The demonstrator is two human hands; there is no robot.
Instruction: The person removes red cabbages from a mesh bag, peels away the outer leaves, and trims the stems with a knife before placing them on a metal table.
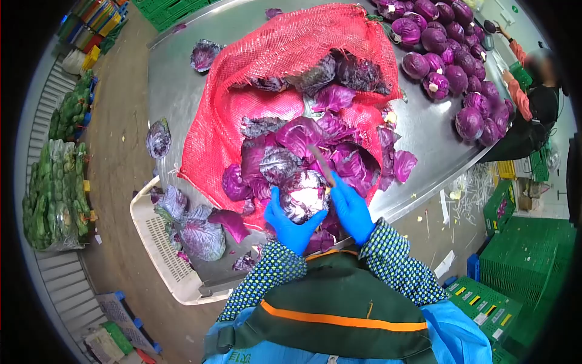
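Note:
My left hand (292, 225), in a blue glove, grips a red cabbage (305, 199) from below and the left. The pale cut stem end of the cabbage faces up. In my right hand (353, 212), also gloved in blue, is a knife (322, 162). Its blade points away and to the left, just above the cabbage; the handle is mostly hidden by my fingers. Loose purple leaves (297, 136) are heaped beyond both hands, on the open red mesh sack (209, 145). Darker leaves (357, 73) show inside the sack's mouth.
The metal table (424, 133) carries a pile of red cabbages (458, 67) at the right. At its left front corner stands a white basket (160, 242) with outer leaves (203, 233). Another person (533, 100) stands beyond the right edge. Green crates (521, 258) are stacked at lower right.

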